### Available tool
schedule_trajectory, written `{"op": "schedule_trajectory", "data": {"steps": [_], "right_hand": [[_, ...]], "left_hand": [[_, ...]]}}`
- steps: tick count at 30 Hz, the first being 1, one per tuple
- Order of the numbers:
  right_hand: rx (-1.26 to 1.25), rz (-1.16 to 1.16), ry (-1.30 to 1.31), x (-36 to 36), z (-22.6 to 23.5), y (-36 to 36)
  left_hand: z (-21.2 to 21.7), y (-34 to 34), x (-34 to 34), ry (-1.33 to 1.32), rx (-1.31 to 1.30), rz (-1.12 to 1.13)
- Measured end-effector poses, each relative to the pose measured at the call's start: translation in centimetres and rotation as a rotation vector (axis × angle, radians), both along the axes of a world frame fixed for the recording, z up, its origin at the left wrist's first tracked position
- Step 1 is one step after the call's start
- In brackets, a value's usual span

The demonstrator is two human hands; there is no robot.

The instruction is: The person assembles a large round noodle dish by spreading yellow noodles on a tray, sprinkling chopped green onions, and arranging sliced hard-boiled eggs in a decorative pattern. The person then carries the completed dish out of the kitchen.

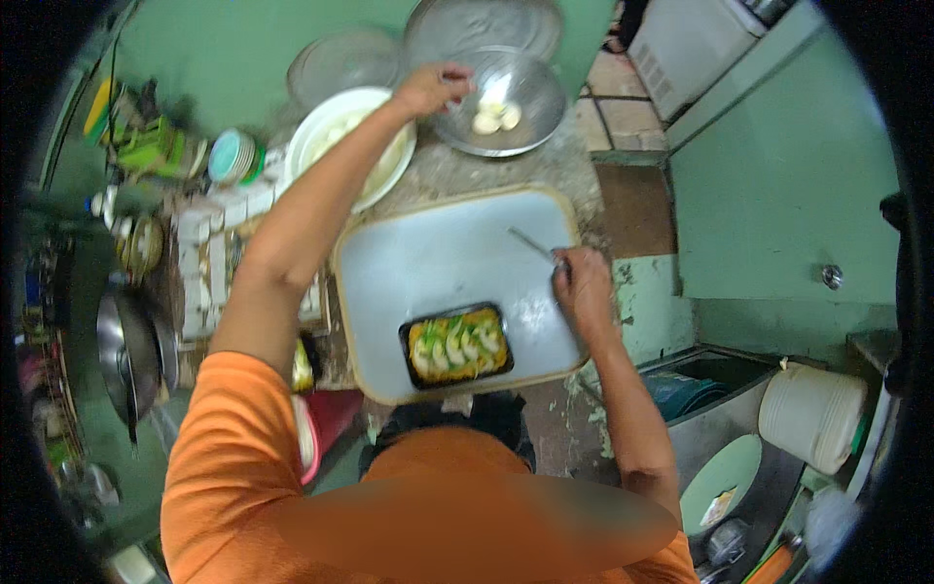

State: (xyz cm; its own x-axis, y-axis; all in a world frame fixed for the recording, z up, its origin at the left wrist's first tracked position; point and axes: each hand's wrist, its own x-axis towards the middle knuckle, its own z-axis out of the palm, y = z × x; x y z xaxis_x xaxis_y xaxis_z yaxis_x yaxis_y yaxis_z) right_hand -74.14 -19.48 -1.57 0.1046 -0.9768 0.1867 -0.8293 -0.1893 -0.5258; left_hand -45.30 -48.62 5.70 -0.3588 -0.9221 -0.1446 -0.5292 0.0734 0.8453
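Hands work over a pale tray, left reaching up, right at the tray's edge.

Left hand (433, 90), fingers curled and pinched, dips into the steel bowl (501, 102) of pale pieces at upper centre, beside a white bowl (331, 131). Below, a black food container (456, 345) sits on the tray (438, 263). Right hand (581, 287) grips a thin metal utensil (533, 244) at centre right.

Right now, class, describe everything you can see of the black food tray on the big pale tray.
The black food tray is a small, shallow rectangular container with rounded corners, seemingly plastic. It is open, with no lid, and filled with yellowish food topped by a row of pale slices and green bits. It lies flat near the front edge of the large pale tray. Neither hand touches it; the right hand, holding a thin metal utensil, is nearer.
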Motion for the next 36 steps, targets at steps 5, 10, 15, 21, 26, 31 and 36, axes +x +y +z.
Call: {"op": "schedule_trajectory", "data": {"steps": [5, 10, 15, 21, 26, 31, 36], "right_hand": [[-0.11, 0.052, -0.006, -0.7, 1.0, 1.2], [0.513, -0.189, -0.494, 1.5, 1.3, 4.9], [0.722, -0.155, -0.586, 5.9, 1.5, 5.8], [0.767, -0.176, -0.449, 8.1, 2.4, 5.5], [0.778, -0.174, -0.419, 7.7, 1.1, 5.8], [0.576, -0.097, -0.239, 6.5, -1.4, 6.0], [0.418, -0.053, -0.199, 5.9, -2.5, 5.9]], "left_hand": [[5.5, 15.2, 13.5, 0.113, -0.141, 0.153], [3.9, 31.8, 32.4, 0.007, 0.089, 0.701], [-2.6, 44.9, 42.1, -0.029, 0.574, 1.014], [-8.0, 50.0, 40.4, 0.241, 0.545, 0.866], [-9.4, 49.6, 39.2, 0.189, 0.436, 0.804], [-11.1, 49.5, 39.2, 0.077, 0.294, 0.842], [-10.6, 49.9, 39.0, 0.147, 0.28, 0.828]]}}
